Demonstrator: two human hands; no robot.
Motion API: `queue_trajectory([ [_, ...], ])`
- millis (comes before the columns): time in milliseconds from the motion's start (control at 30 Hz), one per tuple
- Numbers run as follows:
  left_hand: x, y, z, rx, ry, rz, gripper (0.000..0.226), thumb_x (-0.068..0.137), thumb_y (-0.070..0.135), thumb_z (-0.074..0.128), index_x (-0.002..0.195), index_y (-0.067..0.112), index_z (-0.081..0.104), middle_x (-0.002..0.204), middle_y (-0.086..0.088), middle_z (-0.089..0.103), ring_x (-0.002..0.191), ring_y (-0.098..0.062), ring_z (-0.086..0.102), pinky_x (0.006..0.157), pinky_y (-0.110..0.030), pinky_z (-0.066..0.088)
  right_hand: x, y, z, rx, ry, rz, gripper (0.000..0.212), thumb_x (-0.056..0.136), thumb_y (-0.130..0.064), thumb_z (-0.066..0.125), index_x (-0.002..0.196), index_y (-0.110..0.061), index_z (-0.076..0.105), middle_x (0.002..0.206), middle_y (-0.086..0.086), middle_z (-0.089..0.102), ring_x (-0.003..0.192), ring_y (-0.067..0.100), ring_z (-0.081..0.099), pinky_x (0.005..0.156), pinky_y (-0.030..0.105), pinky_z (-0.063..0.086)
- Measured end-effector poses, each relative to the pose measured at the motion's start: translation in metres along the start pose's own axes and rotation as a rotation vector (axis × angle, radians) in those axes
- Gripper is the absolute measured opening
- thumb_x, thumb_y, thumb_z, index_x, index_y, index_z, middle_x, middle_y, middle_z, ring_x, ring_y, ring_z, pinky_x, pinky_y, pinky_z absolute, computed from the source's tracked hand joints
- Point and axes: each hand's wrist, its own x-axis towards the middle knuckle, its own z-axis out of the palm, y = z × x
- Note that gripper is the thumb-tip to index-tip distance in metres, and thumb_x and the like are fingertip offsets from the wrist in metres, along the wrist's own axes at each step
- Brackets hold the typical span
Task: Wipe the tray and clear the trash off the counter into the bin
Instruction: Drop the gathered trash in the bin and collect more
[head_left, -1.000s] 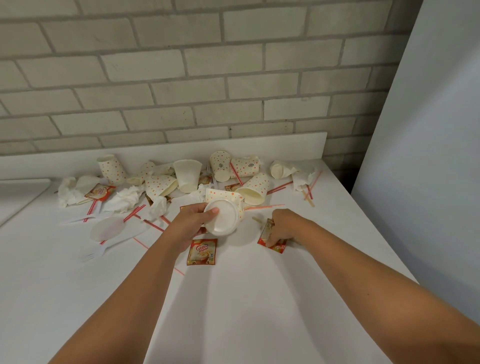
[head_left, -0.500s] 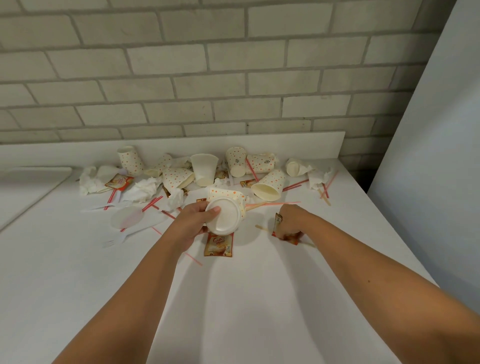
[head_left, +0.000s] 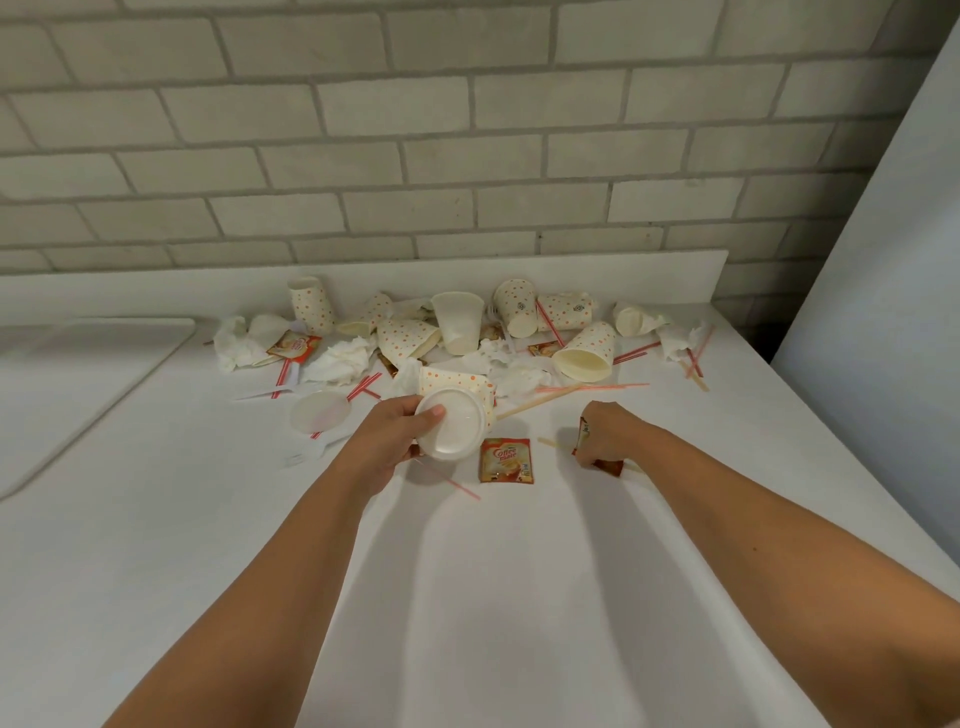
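Observation:
My left hand (head_left: 387, 436) grips a dotted paper cup (head_left: 453, 415) lying on its side, its white base turned toward me, just above the white counter (head_left: 467, 597). My right hand (head_left: 608, 434) pinches a red creamer sachet (head_left: 597, 457) and lifts its edge off the counter. A second creamer sachet (head_left: 506, 460) lies flat between my hands. Behind them, along the backsplash, lies a heap of dotted cups (head_left: 584, 351), crumpled napkins (head_left: 340, 358), red straws (head_left: 631, 353) and wooden stirrers (head_left: 540, 402).
A white tray (head_left: 78, 374) lies at the left edge of the counter. A clear lid (head_left: 319, 410) and a white plastic fork (head_left: 311, 452) lie left of my left hand. A brick wall stands behind; a grey panel borders the counter's right side.
My right hand has closed on the sachet and tipped it up from lying flat. My left hand keeps hold of the cup. The camera has shifted, so the heap sits further right in view.

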Motion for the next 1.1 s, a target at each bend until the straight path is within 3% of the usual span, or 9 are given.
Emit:
queue_trajectory([
  [100,-0.007,-0.001,-0.013,-0.003,0.003,0.005,0.014,0.092,0.014,0.054,0.104,0.012,0.061,0.101,0.0,0.064,0.097,-0.019,0.057,0.081,-0.03,0.049,-0.006,-0.003,0.002,-0.008,0.021,-0.025,0.022,0.076,-0.005,0.065,0.093,-0.006,0.051,0.082,0.005,0.053,0.075,0.02,0.053,0.049,0.02,0.036],
  [233,-0.017,-0.005,-0.038,-0.016,0.018,0.016,0.01,0.092,0.013,0.054,0.096,0.014,0.064,0.096,-0.001,0.065,0.094,-0.02,0.058,0.078,-0.03,0.049,-0.008,-0.02,0.005,0.275,0.033,-0.039,0.027,0.079,0.0,0.062,0.106,-0.001,0.06,0.071,0.006,0.059,0.057,0.015,0.055,0.05,0.021,0.044],
  [300,-0.023,-0.008,-0.05,-0.019,0.019,0.024,0.011,0.092,0.014,0.054,0.094,0.017,0.065,0.098,-0.002,0.066,0.095,-0.02,0.059,0.078,-0.03,0.049,-0.011,-0.035,0.005,0.421,0.025,-0.112,0.042,0.081,0.0,0.061,0.123,-0.005,0.056,0.099,0.014,0.064,0.077,0.021,0.062,0.064,0.025,0.049],
  [400,-0.035,-0.012,-0.068,-0.009,0.022,0.029,0.012,0.093,0.014,0.054,0.094,0.019,0.066,0.1,-0.003,0.067,0.096,-0.02,0.06,0.079,-0.03,0.049,-0.014,-0.057,0.013,0.262,-0.03,-0.216,0.064,0.082,-0.007,0.065,0.142,-0.011,0.041,0.14,0.012,0.044,0.12,0.024,0.051,0.088,0.025,0.044],
  [533,-0.055,-0.017,-0.093,0.003,0.074,0.023,0.014,0.092,0.015,0.056,0.101,0.015,0.065,0.105,-0.004,0.067,0.097,-0.021,0.06,0.076,-0.028,0.05,-0.012,-0.075,0.026,-0.041,-0.051,-0.166,0.027,0.079,-0.016,0.07,0.098,-0.011,0.051,0.094,0.006,0.057,0.083,0.019,0.055,0.06,0.021,0.043],
  [633,-0.07,-0.023,-0.112,0.003,0.105,0.017,0.017,0.092,0.015,0.056,0.107,0.012,0.064,0.106,-0.005,0.066,0.097,-0.021,0.06,0.074,-0.027,0.05,-0.012,-0.086,0.026,-0.134,0.007,-0.142,0.023,0.083,-0.018,0.066,0.079,-0.012,0.043,0.069,-0.001,0.047,0.061,0.011,0.046,0.048,0.017,0.033],
  [867,-0.102,-0.04,-0.149,-0.012,0.162,0.01,0.02,0.092,0.015,0.056,0.109,0.01,0.065,0.101,-0.004,0.067,0.092,-0.02,0.061,0.073,-0.026,0.05,-0.013,-0.104,0.036,-0.286,0.116,-0.141,0.027,0.086,-0.017,0.055,0.065,-0.014,0.039,0.077,0.001,0.038,0.081,0.022,0.046,0.065,0.028,0.041],
  [1033,-0.115,-0.05,-0.173,-0.021,0.208,-0.001,0.016,0.092,0.016,0.056,0.105,0.014,0.066,0.102,-0.004,0.067,0.094,-0.021,0.061,0.075,-0.027,0.05,-0.027,-0.131,0.033,-0.293,0.066,-0.155,0.004,0.087,-0.016,0.054,0.086,-0.014,0.051,0.073,-0.002,0.046,0.079,0.018,0.052,0.071,0.028,0.042],
  [1100,-0.119,-0.052,-0.178,-0.026,0.217,-0.007,0.018,0.092,0.016,0.056,0.107,0.013,0.065,0.101,-0.004,0.067,0.095,-0.021,0.061,0.075,-0.028,0.05,-0.037,-0.151,0.027,-0.287,0.07,-0.188,0.014,0.089,-0.018,0.055,0.101,-0.011,0.054,0.072,-0.001,0.047,0.07,0.015,0.05,0.06,0.023,0.041],
])
